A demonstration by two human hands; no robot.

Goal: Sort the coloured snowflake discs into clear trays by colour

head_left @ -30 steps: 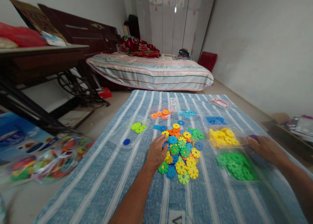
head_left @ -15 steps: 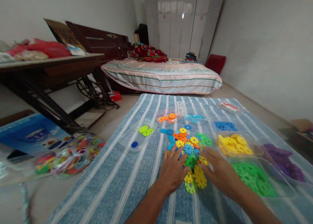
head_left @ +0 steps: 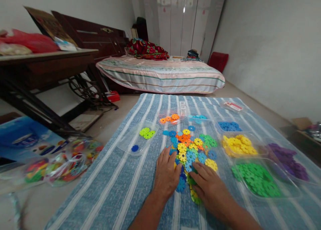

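A mixed pile of notched plastic building discs in yellow, orange, blue and green lies on the striped cloth. My left hand rests flat along the pile's left side, its fingers stretched forward. On the near right of the pile is my right hand, its fingers laid over green and yellow discs and pointing inward; its thumb is partly hidden. Dark blue discs show between the two hands. Neither hand visibly holds a disc.
Clear trays hold sorted discs: green, yellow, purple and blue at right. Light green discs lie in a tray at left, orange discs at the back. A bed stands beyond.
My right hand has moved left and nearer to me, uncovering discs on the pile's right side. My left hand has shifted slightly left. Dark blue discs now show between them. The view has shifted slightly.
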